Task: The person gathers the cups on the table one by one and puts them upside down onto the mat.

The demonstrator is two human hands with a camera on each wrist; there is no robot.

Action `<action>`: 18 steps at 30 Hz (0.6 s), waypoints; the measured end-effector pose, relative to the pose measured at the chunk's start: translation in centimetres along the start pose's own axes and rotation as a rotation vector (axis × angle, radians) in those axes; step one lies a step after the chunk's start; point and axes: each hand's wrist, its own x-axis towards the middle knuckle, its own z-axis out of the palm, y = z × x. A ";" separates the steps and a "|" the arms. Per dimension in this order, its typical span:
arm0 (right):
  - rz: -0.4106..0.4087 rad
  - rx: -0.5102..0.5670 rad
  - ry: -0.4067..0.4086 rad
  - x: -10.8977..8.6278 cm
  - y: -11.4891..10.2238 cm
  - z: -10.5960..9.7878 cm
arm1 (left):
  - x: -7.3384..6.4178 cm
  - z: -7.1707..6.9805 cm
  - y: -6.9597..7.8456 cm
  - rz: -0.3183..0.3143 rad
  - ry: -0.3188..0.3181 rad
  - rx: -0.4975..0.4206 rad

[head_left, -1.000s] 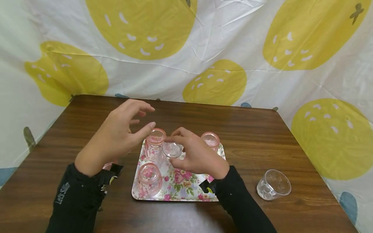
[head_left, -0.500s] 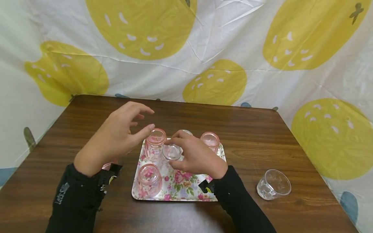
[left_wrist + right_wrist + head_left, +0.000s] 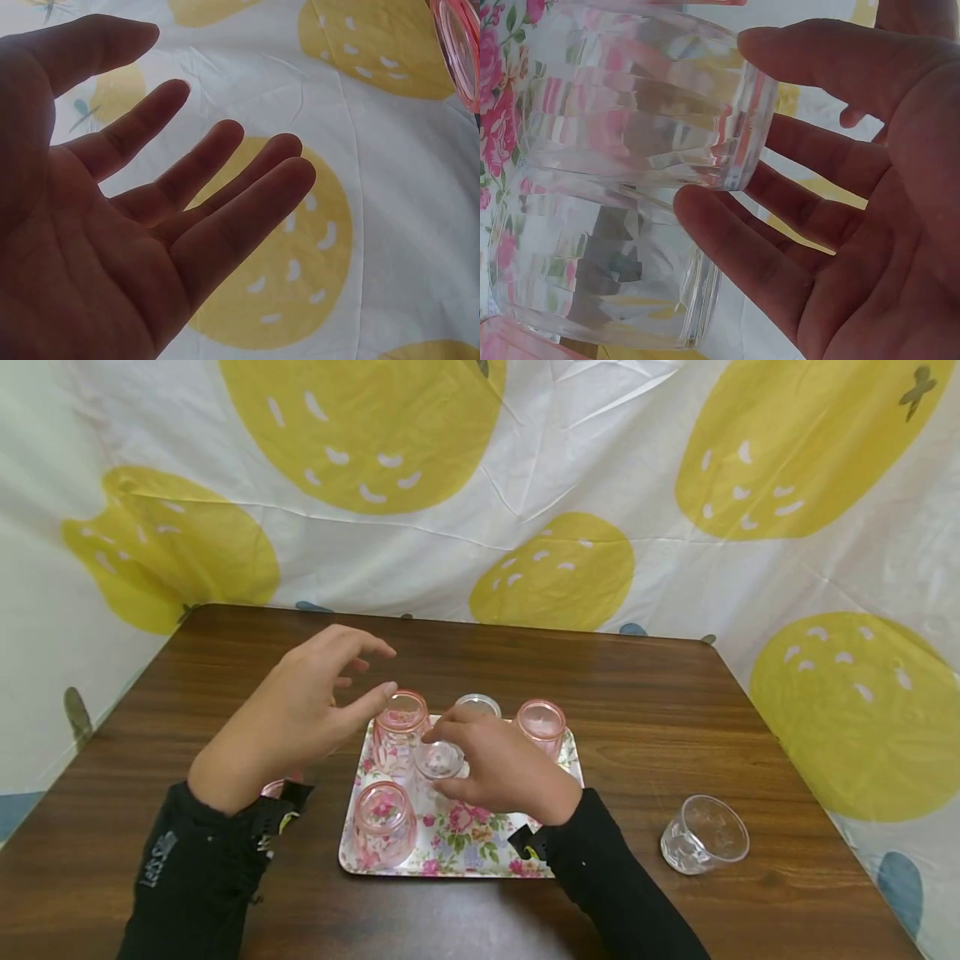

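My right hand holds an upside-down clear glass by its base, close over the floral tray. In the right wrist view, the thumb and a fingertip lie on opposite edges of this faceted glass. Right beside it stands a second clear glass, also base up, partly behind the hand in the head view. Pink glasses stand inverted at the tray's back left, front left and back right. My left hand hangs in the air left of the tray, fingers spread and holding nothing.
An upright clear glass stands on the brown wooden table, right of the tray. A bit of something pink shows beside the left wrist, mostly hidden. Behind the table hangs a lemon-patterned cloth.
The right hand and the clear glass have shifted slightly left and toward me, uncovering the second clear glass's base behind it. The left hand has sunk a little.
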 end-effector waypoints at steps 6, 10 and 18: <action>-0.031 0.001 -0.018 0.2 0.0 0.5 | 0.0 -0.1 0.0 -0.016 -0.010 -0.001; -0.029 -0.011 -0.023 0.3 0.0 0.6 | 0.0 -0.1 0.0 -0.020 -0.011 0.000; -0.012 -0.002 -0.025 0.3 -0.1 0.6 | -0.1 -0.2 0.0 -0.024 -0.021 0.011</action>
